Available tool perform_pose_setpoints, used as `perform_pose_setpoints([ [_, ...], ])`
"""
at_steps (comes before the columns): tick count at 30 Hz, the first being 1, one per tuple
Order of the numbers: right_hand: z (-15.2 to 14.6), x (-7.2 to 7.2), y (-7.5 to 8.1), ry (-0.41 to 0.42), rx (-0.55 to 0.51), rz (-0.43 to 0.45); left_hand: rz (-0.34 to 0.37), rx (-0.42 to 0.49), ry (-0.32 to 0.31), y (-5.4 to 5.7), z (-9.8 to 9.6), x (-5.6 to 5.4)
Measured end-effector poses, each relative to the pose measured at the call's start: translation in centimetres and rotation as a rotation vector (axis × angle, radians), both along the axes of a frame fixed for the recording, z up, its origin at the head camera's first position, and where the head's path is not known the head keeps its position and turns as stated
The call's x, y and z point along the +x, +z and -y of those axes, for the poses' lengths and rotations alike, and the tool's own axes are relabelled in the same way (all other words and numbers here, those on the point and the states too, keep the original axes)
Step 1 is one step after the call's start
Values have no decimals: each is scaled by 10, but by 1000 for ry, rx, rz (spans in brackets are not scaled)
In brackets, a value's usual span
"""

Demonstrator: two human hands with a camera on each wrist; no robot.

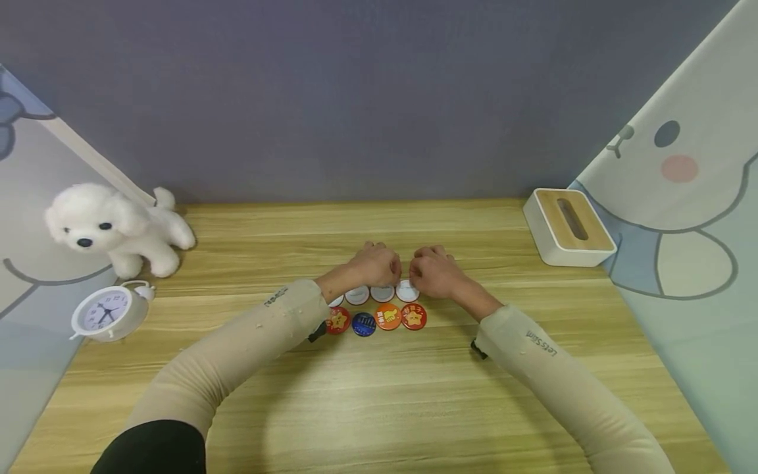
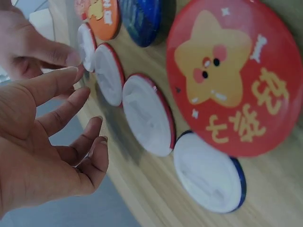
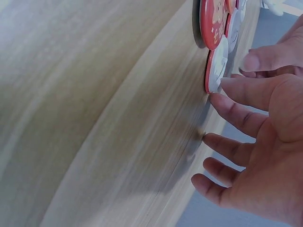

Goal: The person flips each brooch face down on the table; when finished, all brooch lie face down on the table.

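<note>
Two rows of round button badges lie on the wooden table. Nearer the person are a red star badge, a blue badge, an orange thumbs-up badge and another red star badge, all face up. Behind them, several badges lie with white backs showing, including a white-backed badge below the left hand. My right hand pinches the edge of the rightmost white-backed badge between thumb and index finger. My left hand hovers beside it, fingers loosely curled around nothing.
At the back left sits a white plush dog, with a white alarm clock in front of it. A white tissue box with a wooden lid stands at the back right. A grey partition closes off the table's far edge.
</note>
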State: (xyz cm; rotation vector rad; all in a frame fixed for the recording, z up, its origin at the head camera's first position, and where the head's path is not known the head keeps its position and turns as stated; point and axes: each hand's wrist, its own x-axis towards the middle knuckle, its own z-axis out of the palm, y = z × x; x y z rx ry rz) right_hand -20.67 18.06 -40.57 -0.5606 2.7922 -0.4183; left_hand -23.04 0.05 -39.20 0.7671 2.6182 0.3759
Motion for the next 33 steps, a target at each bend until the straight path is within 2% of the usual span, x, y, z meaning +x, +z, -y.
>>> perform_pose_setpoints([
  [3, -1, 0, 1, -2, -8, 7, 24, 47, 22, 6, 6, -1],
  [9, 2, 0, 6, 3, -24, 13, 118, 147, 72, 18, 27, -3],
  [16, 10, 2, 15, 21, -86, 19, 127, 185, 110, 32, 63, 3],
  [23, 28, 14, 22, 122, -131, -34, 143, 213, 134, 46, 103, 24],
  [27, 43, 22, 25, 138, -106, -36, 133, 170, 144, 48, 124, 41],
  [33, 57, 35, 26, 170, -71, -71, 138, 97, 142, 46, 143, 64],
])
